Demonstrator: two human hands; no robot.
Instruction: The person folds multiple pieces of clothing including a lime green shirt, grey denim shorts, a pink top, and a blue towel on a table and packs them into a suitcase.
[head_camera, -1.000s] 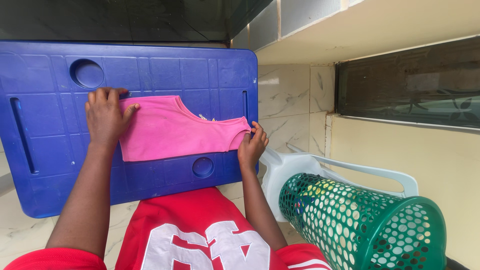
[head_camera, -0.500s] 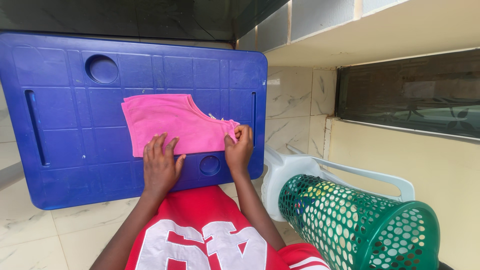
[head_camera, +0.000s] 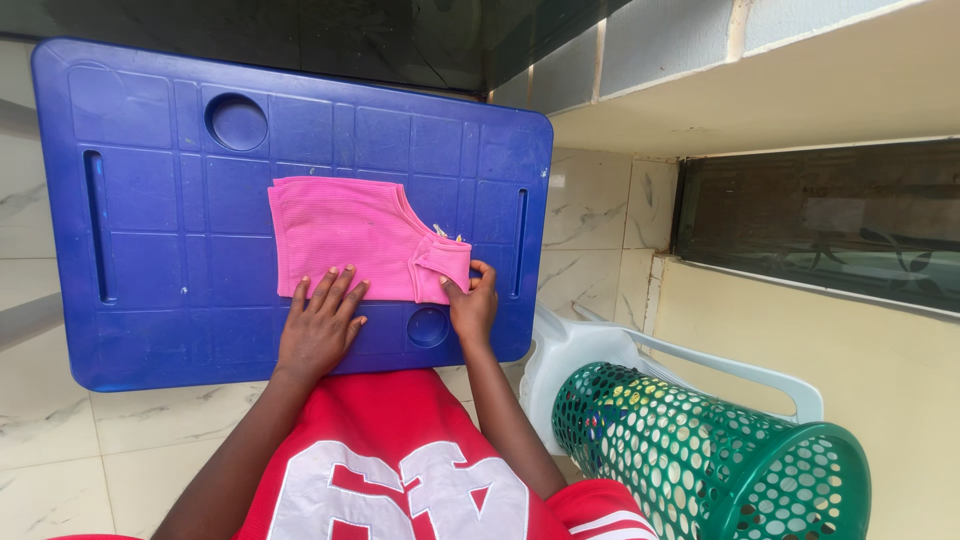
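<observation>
Head view, one pink top (head_camera: 350, 238), one blue table (head_camera: 150, 250), two hands

Bright even daylight, soft shadows, sharp focus, slight wide-angle bending at edges

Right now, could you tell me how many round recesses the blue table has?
2: one round recess near the blue table's far-left corner, another at the near edge beside the right hand.

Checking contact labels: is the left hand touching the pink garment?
Touching. The head view shows the left hand lying flat, its fingers overlapping the pink garment's near edge.
</observation>
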